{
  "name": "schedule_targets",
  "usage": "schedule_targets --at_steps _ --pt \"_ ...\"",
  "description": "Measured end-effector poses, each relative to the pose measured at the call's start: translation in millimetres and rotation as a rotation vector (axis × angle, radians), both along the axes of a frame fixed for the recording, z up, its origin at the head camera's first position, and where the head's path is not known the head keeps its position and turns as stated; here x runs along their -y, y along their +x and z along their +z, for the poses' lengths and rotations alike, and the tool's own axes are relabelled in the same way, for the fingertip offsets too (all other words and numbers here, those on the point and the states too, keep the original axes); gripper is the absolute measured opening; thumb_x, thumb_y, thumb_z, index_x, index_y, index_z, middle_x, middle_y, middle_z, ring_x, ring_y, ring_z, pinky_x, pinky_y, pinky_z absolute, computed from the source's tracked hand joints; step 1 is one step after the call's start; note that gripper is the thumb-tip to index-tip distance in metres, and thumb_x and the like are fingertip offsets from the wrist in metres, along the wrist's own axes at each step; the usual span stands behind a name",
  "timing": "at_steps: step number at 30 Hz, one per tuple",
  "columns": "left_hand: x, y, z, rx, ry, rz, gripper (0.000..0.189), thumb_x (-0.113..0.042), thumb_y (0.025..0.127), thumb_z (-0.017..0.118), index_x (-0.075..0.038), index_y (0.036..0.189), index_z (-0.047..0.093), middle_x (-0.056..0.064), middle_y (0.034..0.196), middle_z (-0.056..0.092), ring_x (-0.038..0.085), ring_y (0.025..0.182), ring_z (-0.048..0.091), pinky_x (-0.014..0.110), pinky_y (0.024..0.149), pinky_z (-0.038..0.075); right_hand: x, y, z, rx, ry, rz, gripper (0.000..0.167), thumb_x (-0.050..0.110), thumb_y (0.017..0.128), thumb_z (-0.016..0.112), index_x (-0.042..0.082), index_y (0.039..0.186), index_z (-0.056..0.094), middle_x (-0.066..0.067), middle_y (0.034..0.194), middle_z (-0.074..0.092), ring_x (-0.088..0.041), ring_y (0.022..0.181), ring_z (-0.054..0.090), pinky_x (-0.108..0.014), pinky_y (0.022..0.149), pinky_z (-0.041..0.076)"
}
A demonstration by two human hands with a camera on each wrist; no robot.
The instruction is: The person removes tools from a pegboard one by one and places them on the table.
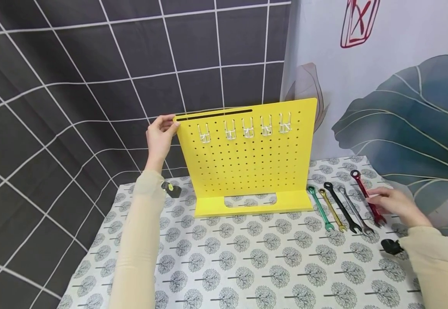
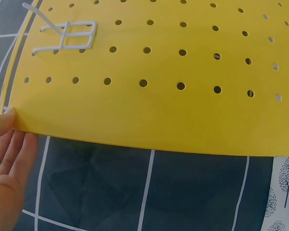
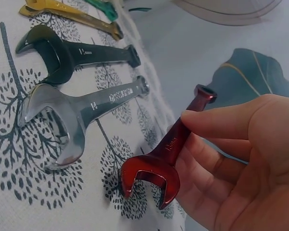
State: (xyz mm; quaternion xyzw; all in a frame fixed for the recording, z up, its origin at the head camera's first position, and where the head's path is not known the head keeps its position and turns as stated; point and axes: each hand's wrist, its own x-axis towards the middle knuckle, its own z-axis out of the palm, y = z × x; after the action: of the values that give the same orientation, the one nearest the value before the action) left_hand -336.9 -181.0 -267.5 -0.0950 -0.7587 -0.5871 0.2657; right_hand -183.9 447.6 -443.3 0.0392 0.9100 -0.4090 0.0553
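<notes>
A yellow pegboard (image 1: 247, 163) stands upright on its foot, with several white wire hooks (image 1: 248, 128) along its upper part. My left hand (image 1: 160, 136) pinches the board's top left corner between thumb and fingers. At the right, my right hand (image 1: 395, 205) holds a red combination wrench (image 3: 166, 149) by its shank, thumb on one side and fingers on the other. Beside it lie a silver wrench (image 1: 355, 209), a black wrench (image 1: 341, 206), a gold wrench (image 1: 332, 209) and a green wrench (image 1: 320, 207), roughly side by side.
The table has a white cloth (image 1: 224, 274) printed with grey trees. Behind the board hangs a dark curtain (image 1: 139, 56) with a white grid. A pale curtain (image 1: 324, 25) with large leaf shapes hangs at the right, close to the wrenches.
</notes>
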Motion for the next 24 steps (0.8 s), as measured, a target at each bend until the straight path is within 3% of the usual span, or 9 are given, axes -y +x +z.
schedule_targets --at_steps 5,12,24 --pt "0.4 0.8 -1.6 -0.013 0.006 -0.007 0.030 -0.008 0.091 0.075 0.000 0.120 0.069 0.002 0.095 0.064 0.011 0.088 0.063 0.026 0.083 0.056 0.7 -0.4 -2.4 -0.010 0.017 0.029 0.053 0.017 0.100 0.059 -0.020 0.134 0.044 -0.028 0.112 0.064 -0.006 0.077 0.063 -0.030 0.067 0.056" --pt "0.2 -0.1 -3.1 -0.022 0.013 -0.010 0.028 -0.007 0.091 0.074 0.000 0.118 0.069 0.003 0.095 0.065 0.012 0.088 0.064 0.026 0.082 0.057 4.0 -2.3 -5.9 -0.009 0.007 0.031 0.053 0.015 0.099 0.060 -0.022 0.133 0.044 -0.043 0.127 0.047 -0.001 0.077 0.060 -0.027 0.067 0.056" --pt "0.6 0.8 -2.8 -0.042 0.009 0.000 0.026 -0.005 0.091 0.074 -0.001 0.117 0.070 0.005 0.096 0.065 0.012 0.087 0.063 0.025 0.080 0.057 5.5 -5.1 -7.7 0.066 0.013 0.025 0.055 0.019 0.100 0.059 -0.023 0.134 0.043 -0.037 0.120 0.058 -0.006 0.085 0.062 -0.035 0.075 0.059"
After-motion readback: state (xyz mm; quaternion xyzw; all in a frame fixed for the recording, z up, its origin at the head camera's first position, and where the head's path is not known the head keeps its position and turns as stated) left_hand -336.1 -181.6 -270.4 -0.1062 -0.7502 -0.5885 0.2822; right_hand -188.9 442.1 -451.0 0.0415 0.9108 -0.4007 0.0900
